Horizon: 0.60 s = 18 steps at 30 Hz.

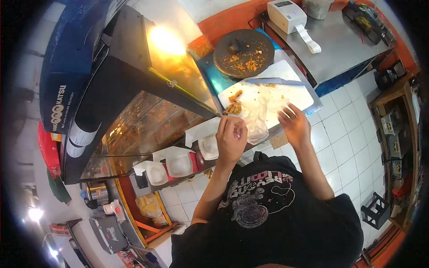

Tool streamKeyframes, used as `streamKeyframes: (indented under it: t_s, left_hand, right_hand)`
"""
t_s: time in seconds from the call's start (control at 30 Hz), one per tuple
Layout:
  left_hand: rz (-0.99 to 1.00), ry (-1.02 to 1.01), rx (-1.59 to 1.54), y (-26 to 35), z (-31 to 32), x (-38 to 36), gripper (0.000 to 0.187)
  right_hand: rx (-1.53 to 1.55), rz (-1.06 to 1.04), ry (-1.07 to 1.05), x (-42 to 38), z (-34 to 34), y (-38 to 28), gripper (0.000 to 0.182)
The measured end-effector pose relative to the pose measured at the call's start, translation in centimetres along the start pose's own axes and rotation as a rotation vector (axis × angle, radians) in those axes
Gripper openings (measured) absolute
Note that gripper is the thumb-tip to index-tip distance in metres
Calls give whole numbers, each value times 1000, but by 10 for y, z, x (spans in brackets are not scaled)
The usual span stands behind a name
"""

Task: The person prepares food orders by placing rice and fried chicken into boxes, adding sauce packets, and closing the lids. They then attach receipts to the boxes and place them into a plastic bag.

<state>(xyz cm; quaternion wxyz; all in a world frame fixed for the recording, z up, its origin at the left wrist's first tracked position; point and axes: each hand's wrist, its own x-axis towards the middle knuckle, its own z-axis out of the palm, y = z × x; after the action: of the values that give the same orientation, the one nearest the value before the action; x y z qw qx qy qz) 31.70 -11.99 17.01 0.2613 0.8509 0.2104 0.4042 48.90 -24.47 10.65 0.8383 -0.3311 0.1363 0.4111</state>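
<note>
My left hand [232, 137] is closed, its fingers curled in beside a thin, clear plastic bag [257, 120]. Whether it grips anything is hidden by the fingers. On the other side of the plastic, my right hand [296, 127] is held with its fingers apart, over the edge of a white cutting board [292, 73]. Pieces of fried chicken [233, 107] lie at the board's left, close above my left hand. A knife [276, 81] rests across the far part of the board, among crumbs.
Behind the board sits a dark stone mortar [243, 52] with orange crumbs. A lit glass display case [178, 89] stands to the left, with white open boxes [179, 165] along its front. A label printer [287, 16] is on the steel table [333, 42] at the back right.
</note>
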Motion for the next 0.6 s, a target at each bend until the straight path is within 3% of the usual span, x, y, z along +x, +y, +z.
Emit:
streamKeyframes:
  t_s: [0.03,0.07,0.1,0.13,0.2,0.27,0.33,0.37,0.4,0.47,0.5,0.53,0.6]
  left_hand:
    - [-98,-19,-32,1,5,-1,15]
    - [-198,-38,-65,1,9,-2,14]
    - [-220,-51,-51,6,11,-3,13]
    - [-234,-50,-49,7,13,-7,13]
    - [-117,-72,59,9,16,-15,14]
    - [-114,-46,6,20,12,-16,13]
    - [51,-79,68,28,6,-22,13]
    - [134,-53,117,30,7,-25,13]
    - [126,-36,127,31,7,-27,13]
    - [229,-44,151,32,5,-32,14]
    - [227,-65,202,32,3,-35,17]
    - [212,-50,216,32,1,-36,17]
    - [281,-32,159,32,-3,-38,17]
  right_hand:
    - [-128,-141,43,-20,3,1,28]
    - [-237,-226,-255,-32,-9,4,24]
    - [-421,-182,-328,-53,0,7,20]
    - [-605,-128,-395,-75,17,11,16]
    - [-942,-363,-495,-91,45,24,17]
    - [-1106,-406,-497,-74,34,34,21]
    - [-849,-377,-476,-54,30,48,25]
    - [-708,-250,-457,-51,33,49,25]
    - [-716,-242,-475,-50,40,49,25]
    - [-163,57,-259,-53,56,51,31]
    - [-169,129,-344,-48,56,51,54]
    - [-181,147,-356,-47,56,51,54]
    - [193,407,-686,-49,62,50,70]
